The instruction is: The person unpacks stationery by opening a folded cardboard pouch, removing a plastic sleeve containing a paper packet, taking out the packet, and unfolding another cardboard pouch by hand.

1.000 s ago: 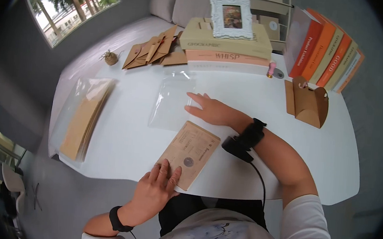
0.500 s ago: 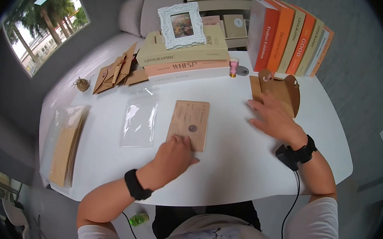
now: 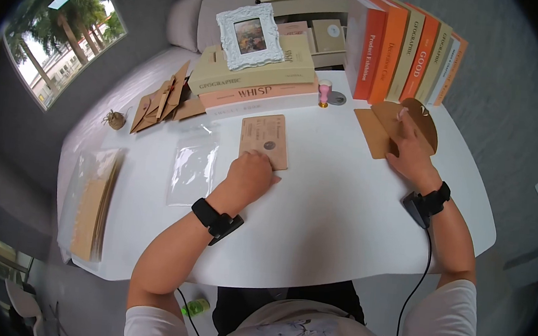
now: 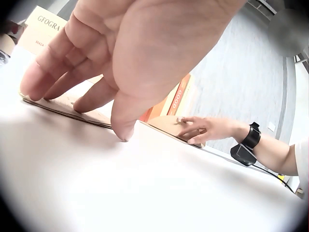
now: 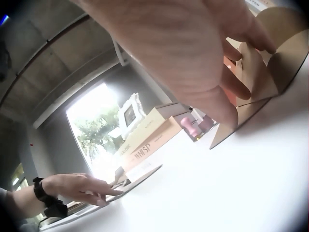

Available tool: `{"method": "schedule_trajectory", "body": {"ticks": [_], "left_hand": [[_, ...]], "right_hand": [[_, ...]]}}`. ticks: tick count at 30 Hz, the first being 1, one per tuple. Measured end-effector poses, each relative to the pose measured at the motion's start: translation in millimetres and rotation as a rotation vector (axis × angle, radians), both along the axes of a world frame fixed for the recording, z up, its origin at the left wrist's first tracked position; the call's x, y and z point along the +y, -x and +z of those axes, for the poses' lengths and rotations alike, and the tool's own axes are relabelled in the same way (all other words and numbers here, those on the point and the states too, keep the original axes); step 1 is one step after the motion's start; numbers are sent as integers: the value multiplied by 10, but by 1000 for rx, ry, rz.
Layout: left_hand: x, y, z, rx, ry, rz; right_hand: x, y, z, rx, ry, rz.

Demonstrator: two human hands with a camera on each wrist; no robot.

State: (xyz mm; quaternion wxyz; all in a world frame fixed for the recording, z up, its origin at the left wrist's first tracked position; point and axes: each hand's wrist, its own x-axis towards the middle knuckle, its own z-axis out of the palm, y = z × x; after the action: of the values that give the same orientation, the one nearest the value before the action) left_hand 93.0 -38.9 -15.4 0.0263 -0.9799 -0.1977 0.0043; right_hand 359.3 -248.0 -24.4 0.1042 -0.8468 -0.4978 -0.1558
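My left hand (image 3: pixel 249 178) rests its fingertips on the near part of a printed tan paper pack (image 3: pixel 265 134). In the left wrist view the fingers of that hand (image 4: pixel 140 48) lie fairly straight on the pack, the thumb beside its near edge. At the right, my right hand (image 3: pixel 414 159) touches a brown kraft folder (image 3: pixel 371 131) with a curved, raised flap. The right wrist view shows this hand's (image 5: pixel 178 53) fingers spread over the kraft folder (image 5: pixel 256 77). A transparent sleeve (image 3: pixel 192 168) lies flat left of the pack.
Stacked books (image 3: pixel 256 93) carry a white frame (image 3: pixel 250 36). Upright books (image 3: pixel 397 51) stand back right, with a pink-handled stamp (image 3: pixel 325 94) between. Brown envelopes (image 3: pixel 159 104) and a twine ball (image 3: pixel 114 119) are back left; a filled clear bag (image 3: pixel 92 204) lies far left.
My left hand has pushed the printed pack away from me, straightening it beside the sleeve. My right hand has left the sleeve's area and reached the kraft folder, which has shifted and turned slightly.
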Motion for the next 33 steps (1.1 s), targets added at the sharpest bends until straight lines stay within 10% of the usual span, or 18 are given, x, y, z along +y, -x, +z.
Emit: {"method": "schedule_trajectory", "body": {"ticks": [14, 19, 33], "left_hand": [[-206, 101, -34, -101, 52, -38], [-224, 135, -29, -112, 56, -34], [-96, 259, -29, -96, 139, -67]], "right_hand": [[229, 55, 215, -308, 278, -202], [500, 172, 451, 430, 527, -127], [527, -46, 20, -200, 420, 13]]}}
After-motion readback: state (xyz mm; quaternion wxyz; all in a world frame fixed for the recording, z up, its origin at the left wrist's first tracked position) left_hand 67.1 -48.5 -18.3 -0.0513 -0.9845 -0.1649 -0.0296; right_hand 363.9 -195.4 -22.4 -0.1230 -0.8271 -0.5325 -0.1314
